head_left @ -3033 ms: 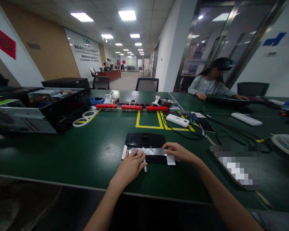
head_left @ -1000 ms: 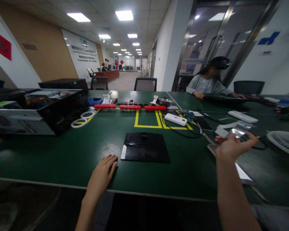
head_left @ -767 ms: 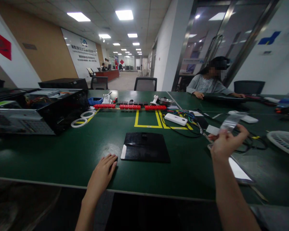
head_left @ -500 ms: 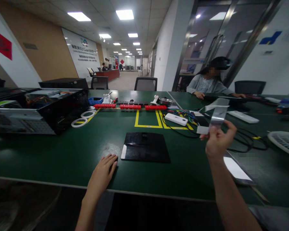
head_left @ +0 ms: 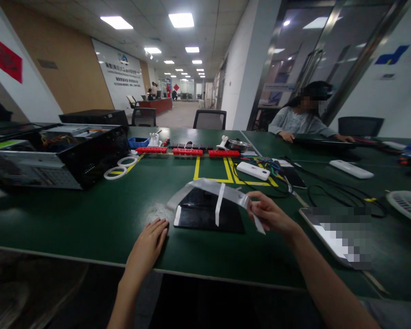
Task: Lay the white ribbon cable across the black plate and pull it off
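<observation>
A flat black square pad (head_left: 208, 214) lies on the green table (head_left: 89, 214) in front of me. My right hand (head_left: 270, 214) pinches one end of a long clear plastic strip (head_left: 208, 187) with white tabs, held in the air above the pad. One white tab hangs down from the strip's middle. My left hand (head_left: 147, 244) rests flat on the table, fingers stretched out, just left of the pad's near corner and holding nothing.
An open computer case (head_left: 51, 155) stands at the left. Two white rings (head_left: 121, 167), red blocks (head_left: 188, 152), a white box (head_left: 253, 171), cables (head_left: 329, 189), a tablet (head_left: 335, 235) and a fan (head_left: 409, 205) lie around. Another person (head_left: 301, 119) sits at the far right.
My right hand has carried the clear strip from the right side back over the black pad and lowered it. My left hand has stayed flat beside the pad.
</observation>
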Demonstrator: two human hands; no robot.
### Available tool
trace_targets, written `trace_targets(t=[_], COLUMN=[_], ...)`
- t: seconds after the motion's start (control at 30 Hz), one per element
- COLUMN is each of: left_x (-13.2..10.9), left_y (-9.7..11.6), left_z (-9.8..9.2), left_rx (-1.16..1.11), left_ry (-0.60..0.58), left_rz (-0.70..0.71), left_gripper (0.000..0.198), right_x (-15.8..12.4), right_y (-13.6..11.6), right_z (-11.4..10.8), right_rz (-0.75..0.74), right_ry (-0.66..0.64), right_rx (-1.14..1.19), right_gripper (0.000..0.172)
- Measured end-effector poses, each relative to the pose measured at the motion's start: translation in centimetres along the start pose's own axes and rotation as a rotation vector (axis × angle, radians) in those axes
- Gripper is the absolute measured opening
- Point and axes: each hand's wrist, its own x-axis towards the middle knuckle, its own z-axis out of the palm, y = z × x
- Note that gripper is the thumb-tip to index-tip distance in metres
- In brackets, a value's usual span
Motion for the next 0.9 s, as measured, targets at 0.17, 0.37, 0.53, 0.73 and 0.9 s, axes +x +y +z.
trace_targets(t=[0.17,0.37,0.53,0.73,0.9], left_x=[-0.1,-0.1,0.1,1.6,3.8], left_y=[-0.3,-0.2,-0.4,2.7,7.8], left_z=[0.3,0.4,0.5,-0.9,-0.9], left_rx=[-0.038,-0.033,-0.016,0.058,0.06], left_ry=[0.057,0.08,0.114,0.125,-0.046], left_rz=[-0.039,-0.036,0.004,0.127,0.364], left_gripper=[0.038,0.038,0.037,0.033,0.037], right_x=[1.1,1.7,1.9,2.2,2.5], right_y=[1.0,1.5,1.3,1.5,1.9], right_z=[0.3,0.4,0.3,0.1,0.0], right_rz=[0.248,0.308,0.324,0.346,0.339], right_ry=[-0.231,-0.252,-0.231,-0.234,-0.235], right_rx=[-0.099,-0.187,-0.248,-0.285,-0.278], right_gripper=[0.043,0.043,0.044,0.048,0.049])
